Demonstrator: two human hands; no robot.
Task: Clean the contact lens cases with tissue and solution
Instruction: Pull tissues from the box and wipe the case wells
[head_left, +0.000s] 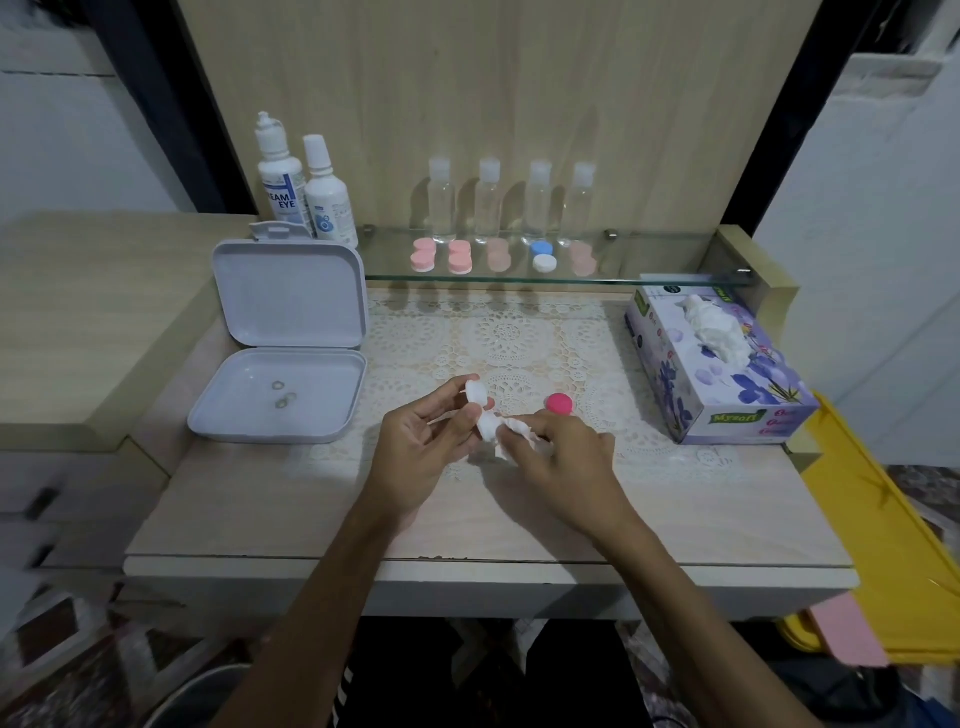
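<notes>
My left hand (423, 441) pinches a white contact lens case (480, 410) between thumb and fingers, just above the table's middle. My right hand (563, 460) grips a crumpled white tissue (517, 434) and presses it against the lower cup of that case. A pink cap (559, 403) lies on the lace mat just behind my right hand. Two solution bottles (306, 192) stand at the back left. Several more lens cases (460, 257), pink and one blue-and-white, sit in a row on the glass shelf (649, 280).
An open grey box (283, 353) with two small rings inside stands at the left. A purple tissue box (719, 364) lies at the right with a tissue sticking out. Several clear empty bottles (511, 202) line the shelf's back. A yellow object (883, 519) lies beyond the right edge.
</notes>
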